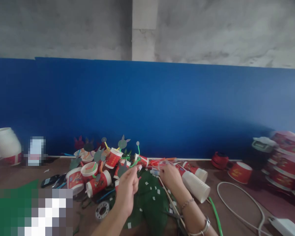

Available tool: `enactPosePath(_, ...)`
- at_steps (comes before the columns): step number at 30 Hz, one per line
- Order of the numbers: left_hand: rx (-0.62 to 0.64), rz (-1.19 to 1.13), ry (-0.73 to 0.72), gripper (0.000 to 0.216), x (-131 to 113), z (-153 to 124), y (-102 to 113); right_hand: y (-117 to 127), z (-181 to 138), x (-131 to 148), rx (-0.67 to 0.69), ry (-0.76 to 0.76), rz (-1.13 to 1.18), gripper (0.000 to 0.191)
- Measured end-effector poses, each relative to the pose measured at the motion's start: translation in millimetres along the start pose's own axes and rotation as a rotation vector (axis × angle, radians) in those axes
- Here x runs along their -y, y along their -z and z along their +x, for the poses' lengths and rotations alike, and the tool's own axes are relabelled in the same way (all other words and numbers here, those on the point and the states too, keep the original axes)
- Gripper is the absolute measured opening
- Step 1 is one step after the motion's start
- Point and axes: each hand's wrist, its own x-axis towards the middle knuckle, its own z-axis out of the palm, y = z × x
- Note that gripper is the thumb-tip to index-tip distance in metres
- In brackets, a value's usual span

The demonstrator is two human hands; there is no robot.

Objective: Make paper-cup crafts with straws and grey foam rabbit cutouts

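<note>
My left hand [128, 186] is closed in a pinch, and a bent green straw [135, 162] shows at its fingertips. To its right, my right hand [170, 177] curls its fingers at what looks like a roll of clear tape [164, 163]; its fingertips are partly hidden. Just left of my left hand lie red-and-white paper cups [98, 183], several with straws and grey paper rabbit heads [123, 143]. Below both hands, dark green paper [149, 196] is strewn with small white scraps. Dark-handled scissors [177, 218] lie by my right forearm.
A stack of paper cups [195, 185] lies right of my right hand. An empty tape core [102, 210] rests at front left. Farther right are a red tub [240, 172], a white cable [243, 186] and stacked red tubs [286, 167]. A blue wall panel [147, 108] stands behind.
</note>
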Motion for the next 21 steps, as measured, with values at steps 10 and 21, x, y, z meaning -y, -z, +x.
enactPosePath(10,0.018,-0.190,0.161,0.038,-2,-2,-5,4,-6,15,0.113,0.076,0.621,0.020)
enactPosePath(21,-0.048,-0.098,0.168,0.048,-6,-10,-14,14,-26,52,0.057,0.047,1.326,0.023)
